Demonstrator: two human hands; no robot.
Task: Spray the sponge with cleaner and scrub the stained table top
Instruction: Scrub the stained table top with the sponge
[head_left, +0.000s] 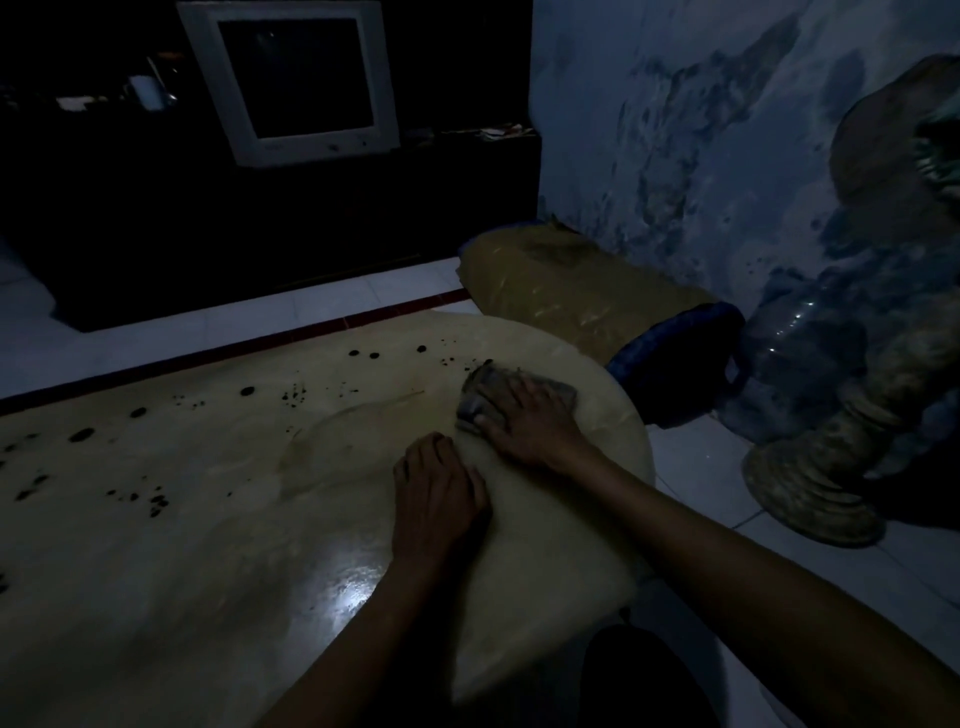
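- Head view: my right hand (530, 415) lies flat on the sponge (511, 396), fingers spread over its top and pressing it down onto the table top (218, 561).
- The sponge sits near the far right end of the table, close to the rounded edge. Its long axis runs roughly left to right, tilted a little so the left end is nearer me and the right end points toward the wall.
- My left hand (439, 493) rests palm down on the bare table just beside and nearer me than the right hand, fingers loosely together, holding nothing.
- Dark stains (83, 434) dot the far side of the table in a band from the left edge to just beyond the sponge; the patch nearer my hands looks smeared and wet, with a bright glare spot.
- My fingers cover most of the sponge, so only its left end and right corner show; its colour and texture are hard to read in the dim light.
- The table's left and near parts are cut off by the frame.
- Beyond the table, an old monitor (296, 83) stands in darkness; a blue-rimmed bundle (675, 348) and a pedestal-like object (815, 467) sit by the mottled wall, unclear in detail.
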